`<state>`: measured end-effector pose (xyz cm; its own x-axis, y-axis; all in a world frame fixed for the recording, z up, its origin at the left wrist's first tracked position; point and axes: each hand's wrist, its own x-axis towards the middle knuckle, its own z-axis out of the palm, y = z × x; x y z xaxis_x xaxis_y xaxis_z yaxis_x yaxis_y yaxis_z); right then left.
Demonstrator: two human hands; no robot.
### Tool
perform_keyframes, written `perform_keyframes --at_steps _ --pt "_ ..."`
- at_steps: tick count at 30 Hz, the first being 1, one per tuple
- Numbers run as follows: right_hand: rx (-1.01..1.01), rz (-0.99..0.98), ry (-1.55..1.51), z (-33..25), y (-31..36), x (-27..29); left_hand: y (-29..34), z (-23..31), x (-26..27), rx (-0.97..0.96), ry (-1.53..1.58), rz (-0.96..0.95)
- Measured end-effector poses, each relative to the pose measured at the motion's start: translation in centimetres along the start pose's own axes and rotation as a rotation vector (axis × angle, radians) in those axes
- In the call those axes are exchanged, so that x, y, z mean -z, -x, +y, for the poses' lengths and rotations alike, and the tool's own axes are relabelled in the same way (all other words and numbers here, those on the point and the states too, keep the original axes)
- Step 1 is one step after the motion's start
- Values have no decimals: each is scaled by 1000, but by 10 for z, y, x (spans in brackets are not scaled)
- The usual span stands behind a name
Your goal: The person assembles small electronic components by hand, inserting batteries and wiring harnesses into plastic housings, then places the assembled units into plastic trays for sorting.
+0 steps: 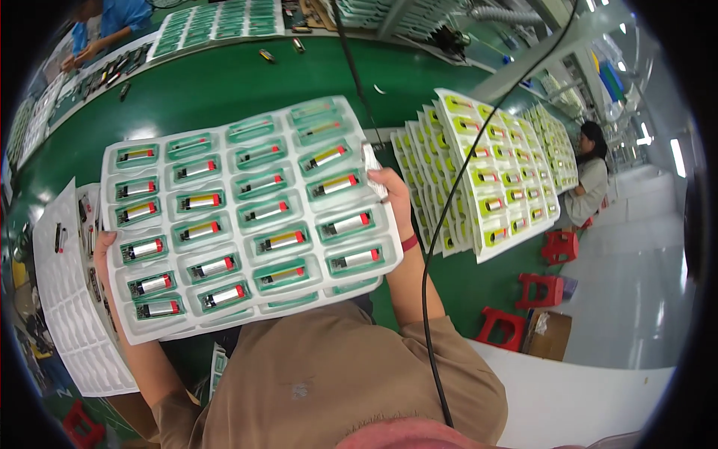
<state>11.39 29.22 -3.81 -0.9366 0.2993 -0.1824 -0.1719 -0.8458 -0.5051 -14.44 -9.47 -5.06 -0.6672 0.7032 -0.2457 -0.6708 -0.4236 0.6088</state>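
A white moulded tray (pixel 178 258) is tilted in front of me, with both my hands on its side edges. Its rows of green-looking pockets hold small silver cylindrical cells (pixel 348 224) with red ends, some banded in yellow. The contents of its far right pockets are hard to make out. My left hand (pixel 106 245) grips the left edge, its fingers mostly hidden behind. My right hand (pixel 393 191) clasps the right edge, thumb near a crumpled white piece (pixel 372 161). Part of another tray edge (pixel 359 286) shows beneath the near right corner.
Stacked trays with yellow-green pockets (pixel 516 179) stand to the right. White trays (pixel 71 299) lean at the left. Another filled tray (pixel 217 30) lies across the green bench (pixel 209 82). A black cable (pixel 430 314) hangs before me. Co-workers sit far left and right; red stools (pixel 499 328) stand right.
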Motion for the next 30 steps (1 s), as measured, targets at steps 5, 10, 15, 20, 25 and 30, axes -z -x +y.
perform_keyframes --at_steps 5,10,15,20,25,30 --pt "-70 176 31 8 10 3 3 -1 38 -19 48 -26" --pt "-111 239 73 14 13 7 6 -4 38 -73 65 -63" --pt "-112 162 80 16 14 -14 7 -1 36 -47 47 -51" --pt "-109 64 81 11 11 -10 2 3 21 -14 -2 6" --pt "-94 43 82 11 14 -13 6 -5 25 -107 -79 91" --pt "-86 39 148 10 8 3 35 -22 28 -234 -84 260"
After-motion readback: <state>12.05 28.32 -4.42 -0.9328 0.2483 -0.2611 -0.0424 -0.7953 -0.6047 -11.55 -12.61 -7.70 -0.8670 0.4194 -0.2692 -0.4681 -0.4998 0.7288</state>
